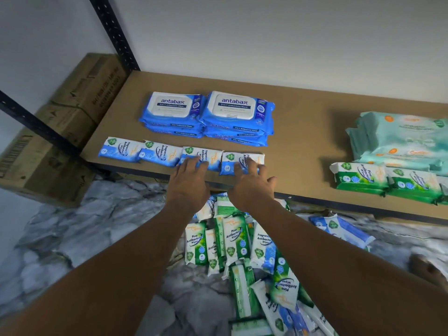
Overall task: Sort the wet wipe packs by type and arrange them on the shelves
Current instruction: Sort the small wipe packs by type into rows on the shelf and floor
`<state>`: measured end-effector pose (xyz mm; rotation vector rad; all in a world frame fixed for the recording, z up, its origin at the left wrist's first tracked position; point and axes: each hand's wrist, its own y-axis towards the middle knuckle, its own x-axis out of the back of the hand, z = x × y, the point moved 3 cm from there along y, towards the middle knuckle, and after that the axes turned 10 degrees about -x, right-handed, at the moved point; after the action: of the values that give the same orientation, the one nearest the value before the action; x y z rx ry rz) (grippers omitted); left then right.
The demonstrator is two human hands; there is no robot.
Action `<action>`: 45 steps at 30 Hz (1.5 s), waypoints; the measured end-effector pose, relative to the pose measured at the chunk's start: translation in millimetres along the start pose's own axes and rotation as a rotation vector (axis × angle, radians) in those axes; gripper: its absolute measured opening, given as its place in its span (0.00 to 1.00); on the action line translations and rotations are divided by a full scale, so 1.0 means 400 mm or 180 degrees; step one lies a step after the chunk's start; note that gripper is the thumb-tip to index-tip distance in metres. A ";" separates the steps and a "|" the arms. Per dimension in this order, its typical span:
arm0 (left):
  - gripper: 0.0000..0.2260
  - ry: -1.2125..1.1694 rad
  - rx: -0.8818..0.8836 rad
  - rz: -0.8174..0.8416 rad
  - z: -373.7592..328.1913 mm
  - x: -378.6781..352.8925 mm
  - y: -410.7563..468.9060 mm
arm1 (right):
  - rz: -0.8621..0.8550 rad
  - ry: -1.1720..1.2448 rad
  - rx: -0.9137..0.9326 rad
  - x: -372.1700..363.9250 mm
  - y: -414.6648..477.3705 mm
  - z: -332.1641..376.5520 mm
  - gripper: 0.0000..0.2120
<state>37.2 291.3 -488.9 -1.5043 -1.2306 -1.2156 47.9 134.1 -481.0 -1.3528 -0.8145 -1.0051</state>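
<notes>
The left hand (pixel 191 177) had its grip apart, straight fingers resting on the third fragrance-free pack (pixel 211 153). The right hand (pixel 252 181), grip likewise apart, touched the fourth pack (pixel 231 158) beside it. Both packs ended a row along the shelf (pixel 303 141) front, before two antabax stacks (pixel 236 110). Unsorted packs (pixel 236 238) lay heaped on the floor (pixel 101 234) below.

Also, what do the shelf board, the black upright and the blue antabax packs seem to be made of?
The shelf board is probably fibreboard, matt brown, no grain visible. The black upright is likely painted metal, with rows of punched holes. The antabax packs look like glossy plastic film, creased at the seams, each with a stiff white lid, apparently hard plastic.
</notes>
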 end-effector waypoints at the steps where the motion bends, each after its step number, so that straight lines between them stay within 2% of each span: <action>1: 0.25 0.0014 0.0002 0.0013 0.000 0.001 0.001 | 0.0021 0.0010 0.0043 0.003 0.001 -0.001 0.34; 4: 0.25 -0.0026 0.0061 -0.0011 -0.010 0.003 -0.007 | 0.0003 0.0253 0.0144 0.023 -0.011 -0.026 0.32; 9: 0.18 -0.0224 0.0102 -0.0362 -0.082 0.013 -0.068 | -0.0207 0.1466 0.0135 0.035 -0.070 -0.143 0.28; 13: 0.17 -0.0870 0.0202 -0.0337 -0.170 -0.012 -0.153 | -0.0071 0.2358 -0.0413 0.016 -0.164 -0.298 0.14; 17: 0.14 -0.1632 0.0208 -0.0049 -0.287 -0.071 -0.268 | 0.0150 0.2534 -0.0814 -0.050 -0.267 -0.430 0.11; 22: 0.11 -0.2155 0.0282 0.0499 -0.423 -0.155 -0.377 | 0.0207 0.2639 -0.1258 -0.141 -0.377 -0.562 0.10; 27: 0.11 -0.1981 0.0045 0.0758 -0.526 -0.214 -0.406 | 0.0196 0.2766 -0.1797 -0.230 -0.421 -0.659 0.08; 30: 0.10 -0.1463 -0.0048 0.0303 -0.555 -0.215 -0.378 | 0.0084 0.2703 -0.1971 -0.267 -0.421 -0.712 0.09; 33: 0.12 -0.0752 0.0168 0.0011 -0.538 -0.211 -0.336 | -0.0004 0.2547 -0.1999 -0.286 -0.402 -0.746 0.11; 36: 0.17 -0.0364 0.0445 0.0289 -0.499 -0.227 -0.301 | 0.0044 0.2319 -0.2058 -0.304 -0.384 -0.754 0.18; 40: 0.19 -0.0399 0.0564 0.0613 -0.470 -0.262 -0.279 | 0.0354 0.2194 -0.2065 -0.333 -0.380 -0.734 0.26; 45: 0.19 -0.0254 0.0635 0.0759 -0.470 -0.269 -0.277 | 0.0197 0.1923 -0.2046 -0.336 -0.377 -0.718 0.30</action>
<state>-110.7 109.8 -555.9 -1.5128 -1.1495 -0.8588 -167.4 -129.5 -568.4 -1.4567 0.0209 -1.5976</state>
